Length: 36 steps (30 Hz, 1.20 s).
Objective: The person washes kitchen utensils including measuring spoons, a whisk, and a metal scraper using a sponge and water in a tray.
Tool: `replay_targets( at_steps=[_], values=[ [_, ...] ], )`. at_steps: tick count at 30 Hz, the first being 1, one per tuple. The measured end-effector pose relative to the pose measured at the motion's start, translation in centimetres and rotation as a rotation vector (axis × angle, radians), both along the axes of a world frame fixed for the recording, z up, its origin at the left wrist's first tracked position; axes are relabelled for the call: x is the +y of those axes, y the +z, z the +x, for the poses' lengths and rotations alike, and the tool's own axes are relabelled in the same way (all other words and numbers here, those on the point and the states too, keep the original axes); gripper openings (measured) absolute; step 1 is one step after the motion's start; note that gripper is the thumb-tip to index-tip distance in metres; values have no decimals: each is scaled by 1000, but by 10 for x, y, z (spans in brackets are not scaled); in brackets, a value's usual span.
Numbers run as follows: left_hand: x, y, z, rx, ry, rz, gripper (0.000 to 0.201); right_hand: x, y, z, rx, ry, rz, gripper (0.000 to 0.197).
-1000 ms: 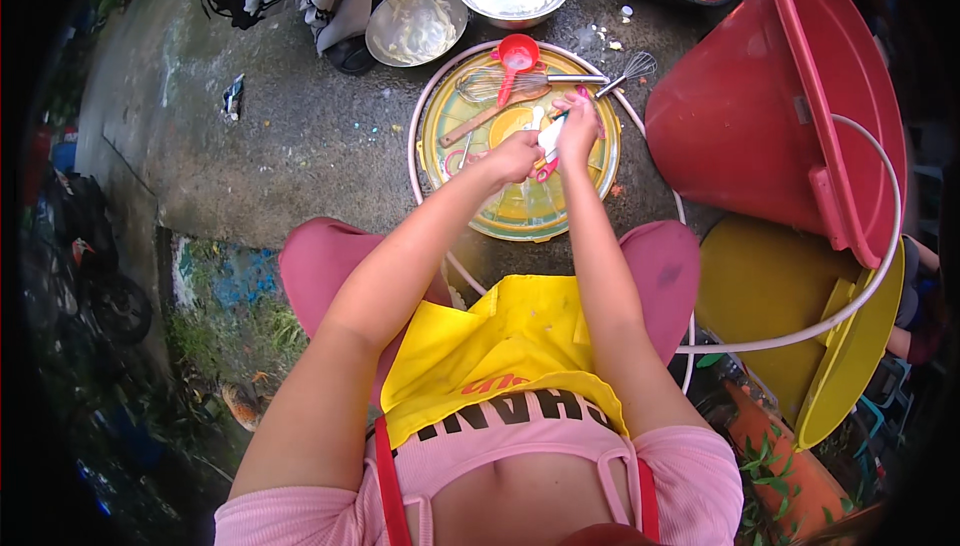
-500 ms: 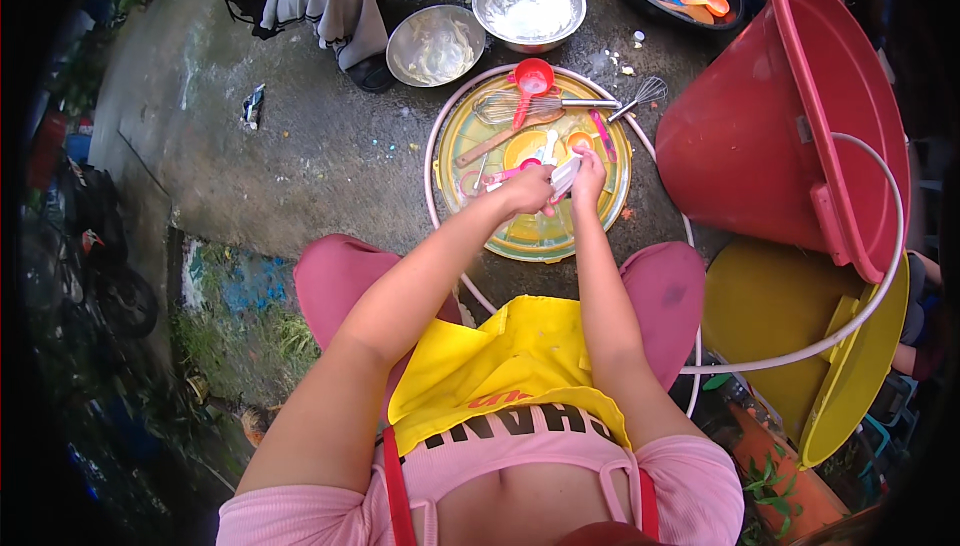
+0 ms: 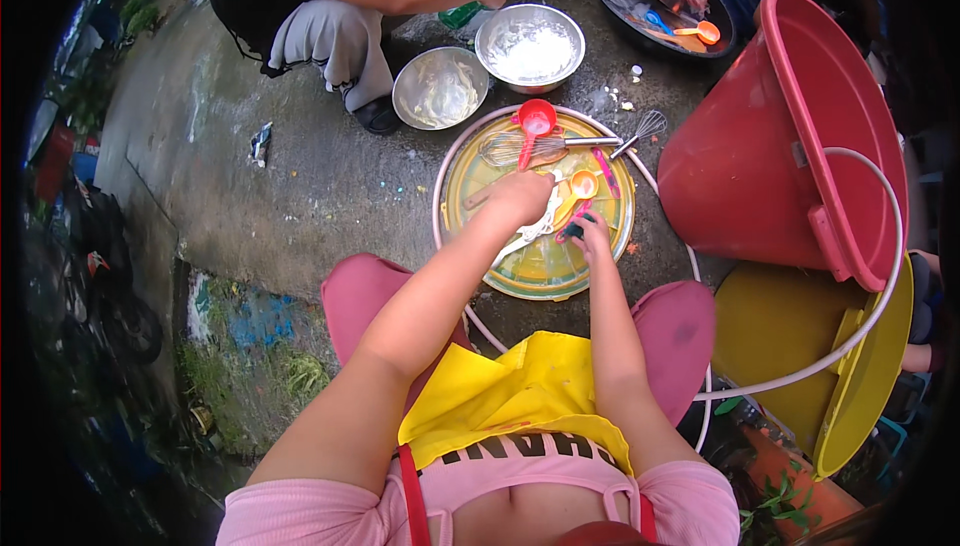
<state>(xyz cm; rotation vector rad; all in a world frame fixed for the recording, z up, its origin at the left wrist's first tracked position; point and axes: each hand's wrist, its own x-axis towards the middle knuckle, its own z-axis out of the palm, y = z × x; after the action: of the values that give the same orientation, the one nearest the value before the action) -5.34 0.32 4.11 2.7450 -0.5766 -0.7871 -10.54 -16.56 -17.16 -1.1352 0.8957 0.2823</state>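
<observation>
A round yellow lid (image 3: 500,271) lies on the ground before my knees, covered with baking tools. My left hand (image 3: 523,198) reaches over its middle, fingers curled down; what they grip is hidden beneath the hand. Below it lie white measuring spoons (image 3: 535,230). My right hand (image 3: 594,238) is closed on a small dark pad (image 3: 574,229) near the lid's right side. Close to both hands sits an orange measuring spoon (image 3: 584,185). Farther back are a red scoop (image 3: 537,120), a large whisk (image 3: 510,151) and a pink-handled tool (image 3: 606,172).
Two metal bowls (image 3: 440,89) (image 3: 530,46) with white residue stand beyond the lid. A large red tub (image 3: 720,166) with a pale hose (image 3: 850,331) leans at right, over a yellow lid (image 3: 770,336). Other people work behind, one at a black basin (image 3: 610,6).
The pale thing both hands held together is no longer between them. My hands have separated; the right now has a dark pad. Another person's hands have come to the black basin.
</observation>
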Motion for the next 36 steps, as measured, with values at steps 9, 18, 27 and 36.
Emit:
replay_targets(
  at_steps=[9, 18, 27, 36],
  values=[
    [28, 55, 37, -144, 49, -15, 29, 9, 84, 105, -300, 448, 12, 45],
    [54, 58, 38, -240, 242, -176, 45, 35, 204, 174, -604, 827, 359, 45],
    [60, 65, 30, -178, 180, -106, 40, 24, 148, 149, -375, 857, 280, 43],
    [78, 75, 5, -170, 139, 78, 29, 23, 110, 135, -313, 791, 304, 46]
  ],
)
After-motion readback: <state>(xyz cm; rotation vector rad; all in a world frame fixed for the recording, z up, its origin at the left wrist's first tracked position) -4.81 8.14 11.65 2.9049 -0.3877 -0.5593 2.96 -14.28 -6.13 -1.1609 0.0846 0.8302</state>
